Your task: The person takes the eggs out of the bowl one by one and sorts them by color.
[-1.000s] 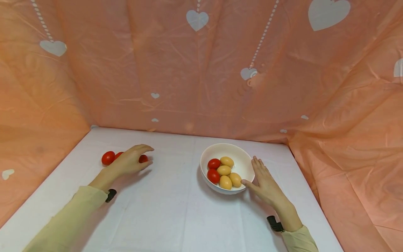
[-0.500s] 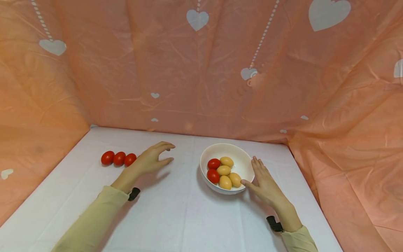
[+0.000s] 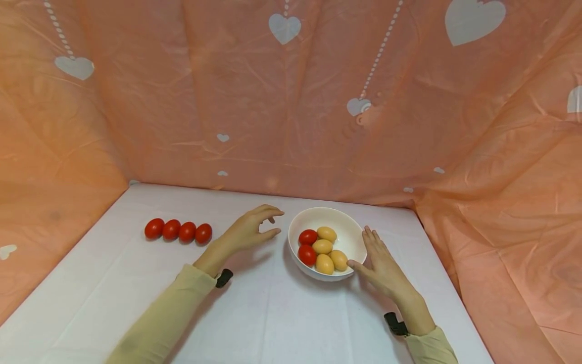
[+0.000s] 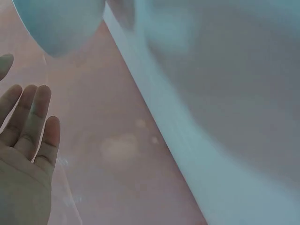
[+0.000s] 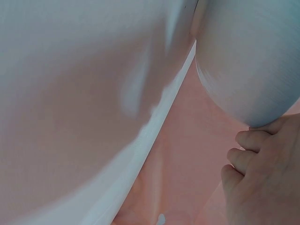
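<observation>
My left hand (image 3: pixel 250 229) hovers just left of the white bowl (image 3: pixel 295 264), its fingers spread and bent a little, with nothing between them. The left wrist view shows its palm and fingers (image 4: pixel 29 117) apart from the bowl (image 4: pixel 61 28). My right hand (image 3: pixel 383 270) rests against the bowl's right side with straight fingers, the thumb at the rim. From the right wrist, the fingers (image 5: pixel 243 159) are seen at the bowl's wall (image 5: pixel 248 70). Inside the bowl lie two red eggs (image 3: pixel 307 255) and several yellow eggs (image 3: pixel 322 246).
Several more red eggs (image 3: pixel 187 232) stand in a row on the white tablecloth (image 3: pixel 245 323) at the left. An orange curtain (image 3: pixel 282 126) with pale hearts closes off the back and both sides.
My left hand has moved rightward from the row of red eggs to beside the bowl, uncovering the whole row. The right hand and the bowl have stayed in place.
</observation>
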The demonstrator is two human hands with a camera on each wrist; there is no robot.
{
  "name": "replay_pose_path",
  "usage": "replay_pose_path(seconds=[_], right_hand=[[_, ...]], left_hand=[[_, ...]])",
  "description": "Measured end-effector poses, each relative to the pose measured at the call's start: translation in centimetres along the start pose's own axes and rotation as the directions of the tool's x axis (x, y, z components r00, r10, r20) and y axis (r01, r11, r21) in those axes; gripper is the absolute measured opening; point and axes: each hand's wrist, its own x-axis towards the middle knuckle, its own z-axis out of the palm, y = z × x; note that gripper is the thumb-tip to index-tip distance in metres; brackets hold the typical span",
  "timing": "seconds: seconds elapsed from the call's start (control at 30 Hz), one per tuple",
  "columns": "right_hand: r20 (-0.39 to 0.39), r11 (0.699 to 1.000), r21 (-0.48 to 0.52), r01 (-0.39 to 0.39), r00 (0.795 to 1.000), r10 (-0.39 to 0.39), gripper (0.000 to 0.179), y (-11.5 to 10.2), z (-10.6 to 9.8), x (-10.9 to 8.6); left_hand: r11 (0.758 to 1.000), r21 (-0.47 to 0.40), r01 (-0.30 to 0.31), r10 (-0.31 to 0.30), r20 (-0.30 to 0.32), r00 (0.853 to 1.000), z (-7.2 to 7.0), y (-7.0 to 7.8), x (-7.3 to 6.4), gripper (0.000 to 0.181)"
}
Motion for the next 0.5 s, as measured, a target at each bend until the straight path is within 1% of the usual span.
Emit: replay_pose_path(seconds=[0.13, 0.27, 0.37, 0.5], right_hand=[[-0.001, 1.000, -0.002, 0.001, 1.000, -0.001, 0.100, 0.1, 0.0, -0.1], [-0.005, 1.000, 0.001, 0.010, 1.000, -0.010, 0.100, 0.1, -0.1, -0.1], [-0.005, 1.000, 0.003, 0.018, 1.000, -0.018, 0.100, 0.1, -0.1, -0.1], [-0.006, 1.000, 0.004, 0.024, 1.000, -0.024, 0.100, 0.1, 0.0, -0.1]], left_hand=[[0.999, 0.012, -0.048, 0.048, 0.010, 0.999, 0.8, 0.9, 1.4, 0.044], [0.995, 0.023, -0.101, 0.100, 0.035, 0.994, 1.5, 1.5, 2.7, 0.042], [0.992, 0.030, -0.120, 0.118, 0.073, 0.990, 1.9, 2.0, 3.7, 0.041], [0.990, 0.042, -0.134, 0.126, 0.143, 0.982, 2.3, 2.6, 5.0, 0.041]])
